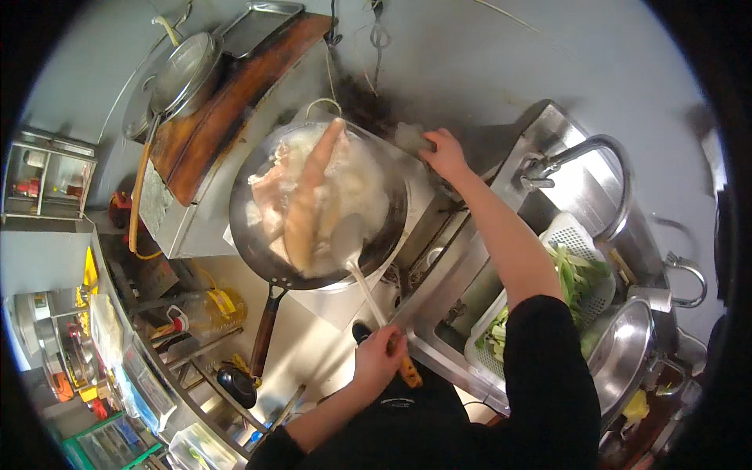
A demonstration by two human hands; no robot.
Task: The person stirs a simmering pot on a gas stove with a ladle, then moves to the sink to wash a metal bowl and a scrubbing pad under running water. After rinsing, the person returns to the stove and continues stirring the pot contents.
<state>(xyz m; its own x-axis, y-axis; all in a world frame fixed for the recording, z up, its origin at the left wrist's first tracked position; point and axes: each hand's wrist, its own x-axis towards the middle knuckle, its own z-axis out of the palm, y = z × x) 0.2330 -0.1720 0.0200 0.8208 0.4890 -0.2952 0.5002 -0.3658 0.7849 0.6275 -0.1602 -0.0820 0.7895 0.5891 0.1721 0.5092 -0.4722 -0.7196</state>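
My left hand (pixel 379 357) is closed around the wooden-ended handle of a metal ladle (pixel 348 235), whose bowl rests at the near right side of a dark wok (pixel 242 247). Steam rises from cloudy, foamy liquid in the wok. Large pieces of pale meat lie in it, and one long tan piece of meat (pixel 314 200) stretches across to the far rim. Beyond the wok's right side, my right hand (pixel 447 155) pinches a small grey object (pixel 411 138); steam and blur hide what it is.
To the right stand a steel sink (pixel 435 335), a curved faucet (pixel 623 176), white baskets (pixel 570 232) of cut greens and a steel bowl (pixel 623 352). A wooden board (pixel 235 111) and strainer (pixel 185 76) sit at upper left. The wok's handle (pixel 267 335) points towards a rack with an oil jug (pixel 214 311).
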